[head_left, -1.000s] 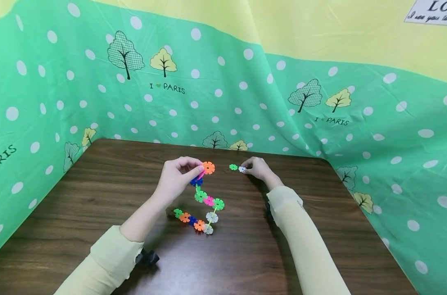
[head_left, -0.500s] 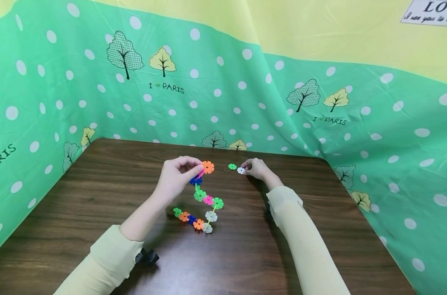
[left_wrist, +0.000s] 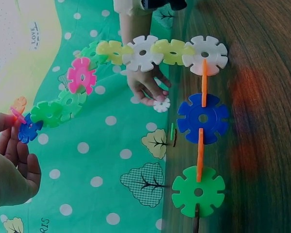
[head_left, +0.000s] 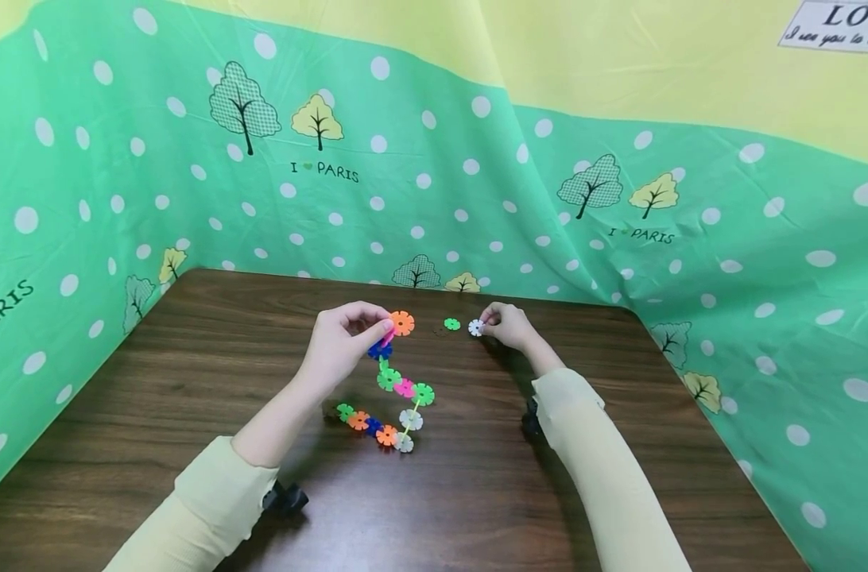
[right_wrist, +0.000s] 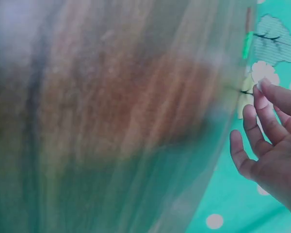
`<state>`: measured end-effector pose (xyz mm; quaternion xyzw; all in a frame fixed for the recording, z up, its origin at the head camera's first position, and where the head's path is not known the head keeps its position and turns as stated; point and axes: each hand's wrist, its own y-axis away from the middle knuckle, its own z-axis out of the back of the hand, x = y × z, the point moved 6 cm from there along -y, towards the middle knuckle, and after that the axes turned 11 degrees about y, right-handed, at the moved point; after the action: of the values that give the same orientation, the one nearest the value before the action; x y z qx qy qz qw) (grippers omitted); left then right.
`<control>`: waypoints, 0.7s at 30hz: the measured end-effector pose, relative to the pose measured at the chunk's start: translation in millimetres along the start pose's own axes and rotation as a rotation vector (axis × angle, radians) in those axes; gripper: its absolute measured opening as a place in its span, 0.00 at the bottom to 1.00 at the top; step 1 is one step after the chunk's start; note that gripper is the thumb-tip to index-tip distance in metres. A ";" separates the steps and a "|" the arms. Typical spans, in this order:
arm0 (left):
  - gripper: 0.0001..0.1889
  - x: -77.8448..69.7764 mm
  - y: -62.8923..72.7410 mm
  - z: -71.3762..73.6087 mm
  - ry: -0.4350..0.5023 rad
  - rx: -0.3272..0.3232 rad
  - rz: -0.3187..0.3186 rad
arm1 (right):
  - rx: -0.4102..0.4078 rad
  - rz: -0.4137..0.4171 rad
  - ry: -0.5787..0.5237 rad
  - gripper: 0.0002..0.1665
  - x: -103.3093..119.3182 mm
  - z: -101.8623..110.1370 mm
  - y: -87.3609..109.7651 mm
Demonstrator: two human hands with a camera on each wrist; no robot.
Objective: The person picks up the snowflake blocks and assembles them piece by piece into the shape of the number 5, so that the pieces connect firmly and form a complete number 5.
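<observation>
My left hand [head_left: 337, 345] pinches a pink snowflake disc close to the orange disc [head_left: 402, 322] at the top of a chain of interlocking plastic snowflake discs [head_left: 405, 388]. The chain zigzags down in blue, green, pink, yellow, white and orange, and its lower end comes near the table. Its big blue disc [left_wrist: 202, 118] and green disc [left_wrist: 198, 191] face the left wrist camera. Farther right, my right hand [head_left: 509, 324] holds a loose white snowflake disc [head_left: 476, 327] between thumb and fingertip; in the right wrist view, this white disc [right_wrist: 265, 73] is at the fingertips, other fingers loosely bent.
A loose green disc [head_left: 451, 324] lies toward the back of the dark wooden table [head_left: 434, 508], beside a brown disc [head_left: 439, 332] that blends into the wood. Green and yellow printed cloth [head_left: 420, 199] surrounds the back and sides. A blurred brown patch fills much of the right wrist view.
My right hand has moved slightly right with the white disc, widening its gap from the green disc. The left hand and the chain have stayed almost still.
</observation>
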<state>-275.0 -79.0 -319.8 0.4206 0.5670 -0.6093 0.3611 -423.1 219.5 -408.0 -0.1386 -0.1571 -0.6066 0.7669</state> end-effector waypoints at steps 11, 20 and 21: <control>0.10 -0.8 -0.2 -1.3 -0.050 0.008 0.009 | -0.144 0.064 -0.129 0.08 33.2 35.2 29.1; 0.09 -0.6 -1.2 -1.8 -0.049 0.019 0.013 | -0.238 0.139 -0.266 0.11 68.7 62.8 62.0; 0.09 -0.6 -1.6 -1.8 -0.049 0.018 0.019 | -0.248 0.150 -0.281 0.11 75.3 66.8 67.4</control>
<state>-276.0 -77.1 -318.7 0.4142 0.5482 -0.6212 0.3770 -346.2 194.9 -317.7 -0.3268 -0.1758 -0.5372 0.7574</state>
